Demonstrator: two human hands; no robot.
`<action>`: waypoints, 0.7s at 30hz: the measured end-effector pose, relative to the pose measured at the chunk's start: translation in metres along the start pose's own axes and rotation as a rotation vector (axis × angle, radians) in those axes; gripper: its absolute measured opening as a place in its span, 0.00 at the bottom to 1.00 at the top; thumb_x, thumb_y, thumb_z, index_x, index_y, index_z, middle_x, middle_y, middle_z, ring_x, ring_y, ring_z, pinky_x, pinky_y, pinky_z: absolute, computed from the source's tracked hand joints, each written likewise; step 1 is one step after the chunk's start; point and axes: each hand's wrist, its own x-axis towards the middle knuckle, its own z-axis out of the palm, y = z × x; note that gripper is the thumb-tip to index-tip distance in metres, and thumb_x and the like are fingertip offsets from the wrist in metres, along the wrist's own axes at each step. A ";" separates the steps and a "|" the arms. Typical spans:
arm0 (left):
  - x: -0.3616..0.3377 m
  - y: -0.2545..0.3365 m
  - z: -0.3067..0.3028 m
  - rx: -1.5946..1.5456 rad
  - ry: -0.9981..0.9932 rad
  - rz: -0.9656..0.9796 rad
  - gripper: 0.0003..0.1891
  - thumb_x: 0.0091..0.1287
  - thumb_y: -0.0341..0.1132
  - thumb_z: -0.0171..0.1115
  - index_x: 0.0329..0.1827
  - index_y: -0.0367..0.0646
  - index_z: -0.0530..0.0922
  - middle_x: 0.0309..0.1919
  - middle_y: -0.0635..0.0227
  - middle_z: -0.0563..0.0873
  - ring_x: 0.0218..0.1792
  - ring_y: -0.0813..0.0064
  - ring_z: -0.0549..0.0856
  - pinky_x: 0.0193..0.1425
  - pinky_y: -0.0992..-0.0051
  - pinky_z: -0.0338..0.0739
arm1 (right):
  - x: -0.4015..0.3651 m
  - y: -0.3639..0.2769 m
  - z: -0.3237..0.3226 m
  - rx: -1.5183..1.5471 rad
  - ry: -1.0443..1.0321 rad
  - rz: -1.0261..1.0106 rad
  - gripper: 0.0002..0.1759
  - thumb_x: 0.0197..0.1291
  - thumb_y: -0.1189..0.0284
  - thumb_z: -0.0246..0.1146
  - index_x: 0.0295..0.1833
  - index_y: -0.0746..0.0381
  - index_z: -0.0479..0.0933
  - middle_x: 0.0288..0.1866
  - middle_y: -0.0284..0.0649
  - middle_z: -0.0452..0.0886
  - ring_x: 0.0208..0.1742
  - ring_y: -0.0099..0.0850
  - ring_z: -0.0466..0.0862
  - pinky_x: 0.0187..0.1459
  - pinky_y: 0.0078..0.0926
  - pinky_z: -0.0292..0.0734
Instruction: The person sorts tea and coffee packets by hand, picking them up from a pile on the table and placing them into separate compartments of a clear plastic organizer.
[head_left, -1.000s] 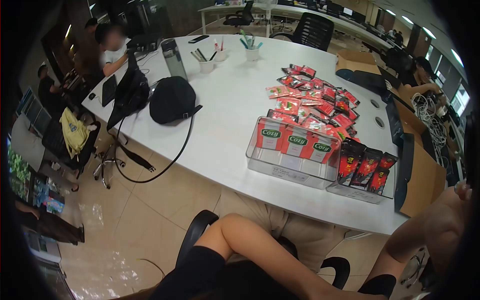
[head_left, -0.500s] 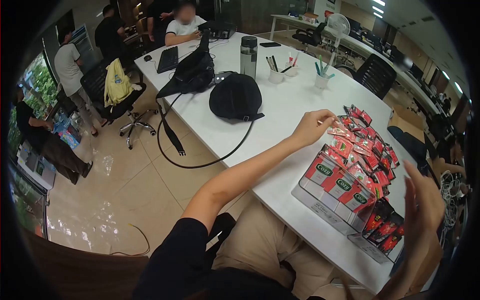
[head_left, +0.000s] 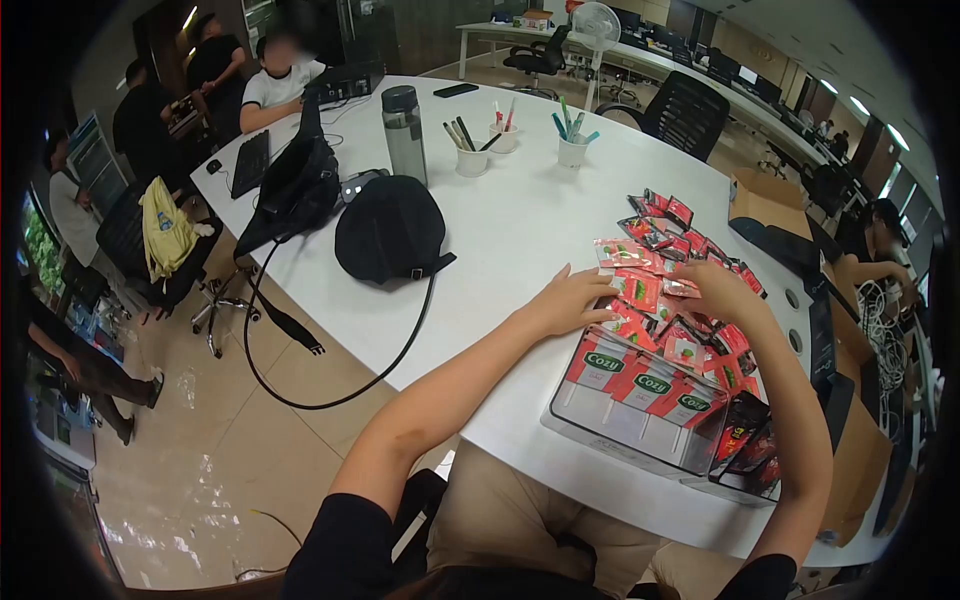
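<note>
A loose pile of small red and black sachets (head_left: 640, 290) is spread on the white table in front of me. My left hand (head_left: 572, 302) rests at the pile's left edge, fingers apart and touching the nearest sachets. Over the middle of the pile, my right hand (head_left: 722, 292) bends its fingers down onto the sachets; whether it pinches one is hidden. Nearer to me stands a clear plastic box (head_left: 620, 420) with red packets labelled "Cozy" (head_left: 653, 385) upright along its back. Beside it, partly behind my right forearm, a second clear container holds black-and-red packets (head_left: 742, 425).
A black cap (head_left: 390, 230), a black waist bag (head_left: 298, 185), a water bottle (head_left: 404, 135) and pen cups (head_left: 472, 162) stand on the table. An open cardboard box (head_left: 765, 205) lies to the right. Across the table sits a person (head_left: 280, 90); another works at far right.
My right hand has come from the right, beyond the containers, in over the pile. My left hand has dropped to the pile's near left edge. The view has turned right.
</note>
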 end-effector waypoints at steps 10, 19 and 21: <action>0.001 -0.009 0.008 0.090 0.159 0.048 0.16 0.71 0.40 0.52 0.57 0.47 0.77 0.60 0.66 0.77 0.61 0.64 0.75 0.68 0.56 0.64 | 0.088 -0.007 0.016 0.246 -0.238 -0.091 0.49 0.41 0.67 0.76 0.71 0.58 0.61 0.67 0.45 0.69 0.58 0.42 0.77 0.59 0.33 0.72; 0.004 -0.014 0.009 0.012 0.272 0.171 0.13 0.66 0.34 0.56 0.51 0.43 0.80 0.52 0.62 0.82 0.50 0.59 0.80 0.55 0.64 0.73 | 0.080 -0.007 0.037 0.031 -0.112 -0.142 0.26 0.48 0.61 0.69 0.53 0.58 0.75 0.37 0.42 0.83 0.39 0.42 0.83 0.44 0.38 0.78; 0.001 -0.013 0.006 -0.020 0.306 0.217 0.11 0.65 0.32 0.56 0.47 0.41 0.80 0.44 0.61 0.83 0.46 0.58 0.81 0.52 0.63 0.74 | 0.077 -0.007 0.042 -0.046 -0.072 -0.178 0.22 0.49 0.60 0.67 0.50 0.57 0.77 0.35 0.43 0.83 0.38 0.43 0.84 0.42 0.40 0.78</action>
